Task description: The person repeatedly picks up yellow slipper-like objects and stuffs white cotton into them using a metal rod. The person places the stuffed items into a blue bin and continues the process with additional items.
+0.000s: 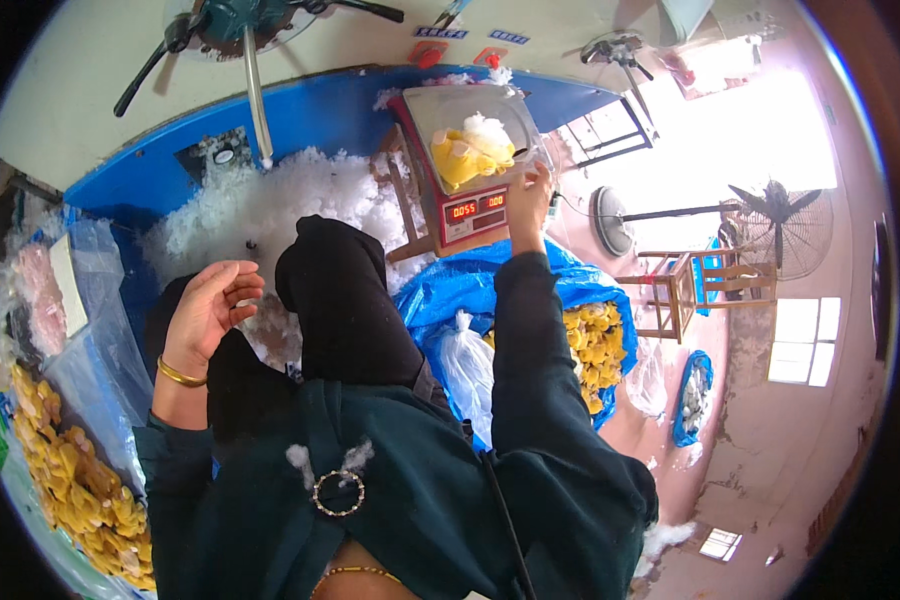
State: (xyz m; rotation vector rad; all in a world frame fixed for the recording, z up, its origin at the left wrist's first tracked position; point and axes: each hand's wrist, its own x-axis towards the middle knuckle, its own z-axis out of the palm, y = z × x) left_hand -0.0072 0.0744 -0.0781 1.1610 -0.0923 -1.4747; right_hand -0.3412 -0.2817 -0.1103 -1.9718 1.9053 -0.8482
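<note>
I see the yellow plush toy, topped with white stuffing, lying on the scale at twelve o'clock. My right hand touches the scale's edge, its grip unclear; my left hand hovers open at nine o'clock.

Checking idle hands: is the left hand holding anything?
No, the left hand is open and empty above the lap; the right hand touches the scale.

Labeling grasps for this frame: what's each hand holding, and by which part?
Left hand is open, palm up, holding nothing. Right hand touches the scale tray's right rim by the yellow toy; a closed grip cannot be told.
</note>
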